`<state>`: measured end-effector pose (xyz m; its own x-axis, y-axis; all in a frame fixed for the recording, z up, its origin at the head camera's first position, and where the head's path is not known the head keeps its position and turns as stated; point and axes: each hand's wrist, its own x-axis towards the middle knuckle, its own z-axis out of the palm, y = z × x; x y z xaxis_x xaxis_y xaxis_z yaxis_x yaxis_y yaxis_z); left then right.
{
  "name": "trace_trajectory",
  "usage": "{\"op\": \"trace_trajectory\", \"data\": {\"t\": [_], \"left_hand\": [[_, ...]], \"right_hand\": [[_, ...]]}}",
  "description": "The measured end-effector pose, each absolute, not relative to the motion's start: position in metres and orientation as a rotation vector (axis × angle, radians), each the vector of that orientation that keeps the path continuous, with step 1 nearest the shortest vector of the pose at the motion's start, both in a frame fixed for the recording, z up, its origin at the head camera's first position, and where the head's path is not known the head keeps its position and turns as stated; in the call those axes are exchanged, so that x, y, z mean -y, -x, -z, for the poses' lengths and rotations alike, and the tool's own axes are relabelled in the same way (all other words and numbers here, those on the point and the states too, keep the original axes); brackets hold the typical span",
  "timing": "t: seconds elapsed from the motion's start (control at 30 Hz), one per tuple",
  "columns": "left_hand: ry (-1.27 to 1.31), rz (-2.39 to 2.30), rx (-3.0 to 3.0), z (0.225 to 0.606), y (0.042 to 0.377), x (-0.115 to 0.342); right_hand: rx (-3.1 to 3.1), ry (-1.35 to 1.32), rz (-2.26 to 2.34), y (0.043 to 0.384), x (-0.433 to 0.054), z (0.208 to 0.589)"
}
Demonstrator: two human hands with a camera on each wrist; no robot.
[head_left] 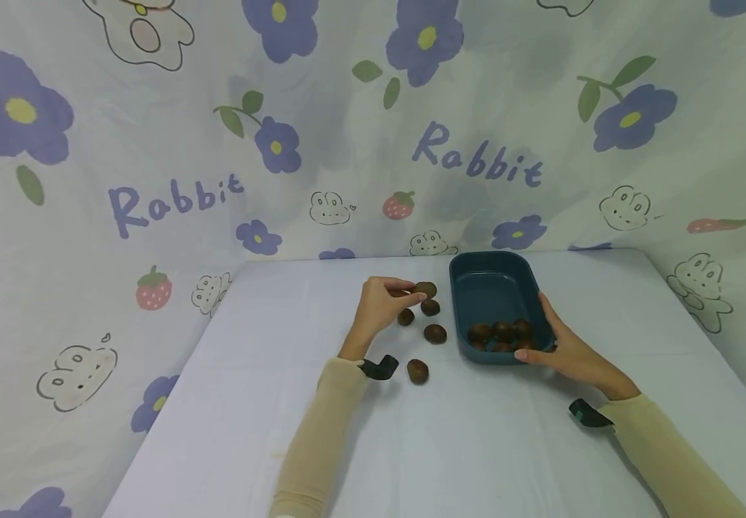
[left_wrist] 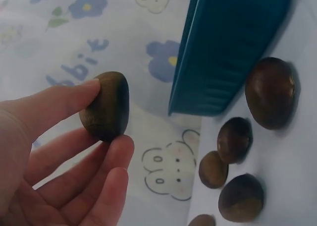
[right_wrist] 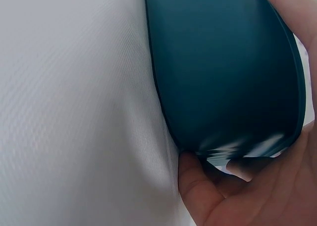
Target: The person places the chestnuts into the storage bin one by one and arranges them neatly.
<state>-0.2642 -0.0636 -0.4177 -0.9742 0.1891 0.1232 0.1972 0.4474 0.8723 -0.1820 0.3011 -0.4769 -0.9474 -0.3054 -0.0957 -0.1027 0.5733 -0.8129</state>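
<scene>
1. White cloth (head_left: 172,460) lies under the work, and a sheet (head_left: 334,151) printed with purple flowers (head_left: 290,135) hangs behind.
2. At the left, a beige sleeve (head_left: 321,439) leads to the left hand (head_left: 375,306), whose thumb and fingers pinch one chestnut (left_wrist: 108,106). It is outside the box (head_left: 490,291), near the left wall and not touching it.
3. Next come the loose chestnuts (head_left: 435,334), scattered on the cloth between the left arm and the box. Five show in the left wrist view; from the head camera four are plain, with what seems a fifth behind the fingers.
4. Dark teal and open-topped, the box holds a huddle of gathered chestnuts (head_left: 502,331), about six in sight, all at its near end.
5. At the far right, the right hand (head_left: 576,354) grips the box by its near right corner, thumb at the near end, fingers along the right wall. Both hands are apart from each other. Whether the box sits flat or slightly tipped is hard to tell.
6. The work looks roughly half done: about six chestnuts in the box, one in the fingers, about five left on the cloth.
</scene>
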Motion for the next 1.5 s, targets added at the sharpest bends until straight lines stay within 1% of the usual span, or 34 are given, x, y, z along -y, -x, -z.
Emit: {"op": "trace_trajectory", "data": {"t": [0.27,0.43,0.7,1.13,1.5], "left_hand": [[0.492,1.513,2.691,0.413,0.267,0.047],[0.507,1.498,2.731,0.412,0.267,0.037],[0.578,1.324,2.807,0.412,0.269,0.017],[0.620,1.128,2.931,0.425,0.273,-0.009],[0.695,0.837,3.013,0.426,0.272,-0.027]], "right_hand": [[-2.581,0.348,1.314,0.184,-0.301,0.480],[-2.577,0.353,1.325,0.184,-0.301,0.481],[-2.578,0.358,1.335,0.184,-0.301,0.480],[-2.577,0.348,1.333,0.183,-0.301,0.480],[-2.591,0.348,1.327,0.183,-0.303,0.482]]}}
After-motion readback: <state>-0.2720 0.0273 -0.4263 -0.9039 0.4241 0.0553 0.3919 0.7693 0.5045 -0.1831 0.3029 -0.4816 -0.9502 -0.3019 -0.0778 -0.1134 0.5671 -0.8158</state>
